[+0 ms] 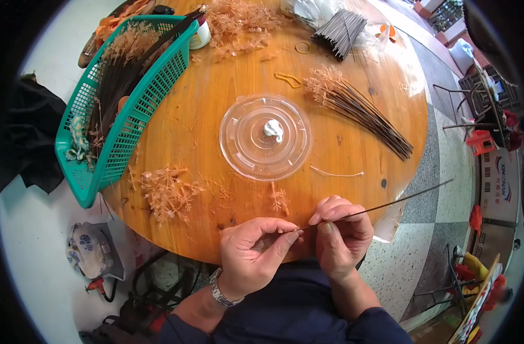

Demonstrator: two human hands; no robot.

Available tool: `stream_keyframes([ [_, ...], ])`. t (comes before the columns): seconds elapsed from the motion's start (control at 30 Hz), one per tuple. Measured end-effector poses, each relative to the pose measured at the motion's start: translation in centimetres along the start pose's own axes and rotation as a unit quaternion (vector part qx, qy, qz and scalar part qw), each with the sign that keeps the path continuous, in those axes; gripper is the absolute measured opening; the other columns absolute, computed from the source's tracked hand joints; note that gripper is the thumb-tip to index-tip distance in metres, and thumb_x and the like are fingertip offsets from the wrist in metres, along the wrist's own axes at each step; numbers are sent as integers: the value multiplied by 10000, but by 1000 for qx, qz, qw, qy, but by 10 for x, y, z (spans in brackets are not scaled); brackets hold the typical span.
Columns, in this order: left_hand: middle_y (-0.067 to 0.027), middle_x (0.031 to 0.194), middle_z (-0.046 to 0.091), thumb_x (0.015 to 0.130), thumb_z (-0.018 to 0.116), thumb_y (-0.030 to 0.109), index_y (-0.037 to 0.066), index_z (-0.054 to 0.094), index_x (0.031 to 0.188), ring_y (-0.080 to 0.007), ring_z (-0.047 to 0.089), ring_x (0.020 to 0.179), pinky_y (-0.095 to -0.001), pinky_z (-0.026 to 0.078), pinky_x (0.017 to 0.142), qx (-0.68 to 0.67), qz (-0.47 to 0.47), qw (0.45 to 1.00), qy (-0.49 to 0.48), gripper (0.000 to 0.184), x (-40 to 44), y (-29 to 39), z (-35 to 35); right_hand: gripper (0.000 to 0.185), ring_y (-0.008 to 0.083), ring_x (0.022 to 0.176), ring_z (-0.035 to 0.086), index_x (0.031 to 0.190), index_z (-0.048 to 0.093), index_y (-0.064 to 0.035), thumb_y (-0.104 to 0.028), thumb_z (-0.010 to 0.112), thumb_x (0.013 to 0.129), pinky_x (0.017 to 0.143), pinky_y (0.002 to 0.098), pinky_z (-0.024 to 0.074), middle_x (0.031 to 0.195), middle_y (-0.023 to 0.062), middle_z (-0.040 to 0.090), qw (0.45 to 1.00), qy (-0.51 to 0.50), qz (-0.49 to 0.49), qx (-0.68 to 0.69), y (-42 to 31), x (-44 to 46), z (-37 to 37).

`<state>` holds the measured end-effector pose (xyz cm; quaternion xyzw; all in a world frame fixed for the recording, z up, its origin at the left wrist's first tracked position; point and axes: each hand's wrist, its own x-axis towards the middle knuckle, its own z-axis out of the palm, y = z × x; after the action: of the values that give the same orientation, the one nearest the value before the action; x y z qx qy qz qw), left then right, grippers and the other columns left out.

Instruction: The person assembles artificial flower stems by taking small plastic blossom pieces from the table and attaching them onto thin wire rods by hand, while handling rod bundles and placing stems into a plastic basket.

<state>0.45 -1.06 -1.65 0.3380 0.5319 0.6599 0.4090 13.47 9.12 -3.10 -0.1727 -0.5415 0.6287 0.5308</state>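
A long thin dark stem slants up to the right from between my hands, over the table's front edge. My right hand pinches it between thumb and fingertips. My left hand, wearing a wristwatch, pinches its near end, where a tiny pale tip shows. Just beyond my hands lies a small orange artificial sprig. A loose pile of orange sprigs sits to the left. Farther in, a clear round plastic lid carries a white paste-like blob. A thin pale strand lies right of it.
A green basket with dark stems stands at the left edge. Stems with orange tops lie bundled at right. Behind are grey rods, yellow rubber bands, a white bottle and more orange sprigs on the wooden table.
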Motion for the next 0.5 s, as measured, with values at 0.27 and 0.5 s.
stream_keyframes([
  [0.27, -138, 960, 785, 978, 706, -81, -96, 708, 1054, -171, 775, 887, -290, 637, 810, 43, -13, 999, -3, 77, 0, 4, 3, 146, 207, 818, 645, 1012, 671, 70, 163, 669, 900, 726, 305, 525, 939, 158, 703, 995, -11, -29, -98, -3, 0, -1],
  [0.5, -127, 910, 793, 975, 693, -75, -77, 721, 1014, -164, 776, 846, -287, 630, 776, 95, -21, 995, 1, 48, 1, 10, 4, 138, 182, 796, 671, 1011, 683, 67, 164, 649, 919, 660, 278, 561, 974, 162, 708, 989, -25, 7, -144, -13, 1, 0],
])
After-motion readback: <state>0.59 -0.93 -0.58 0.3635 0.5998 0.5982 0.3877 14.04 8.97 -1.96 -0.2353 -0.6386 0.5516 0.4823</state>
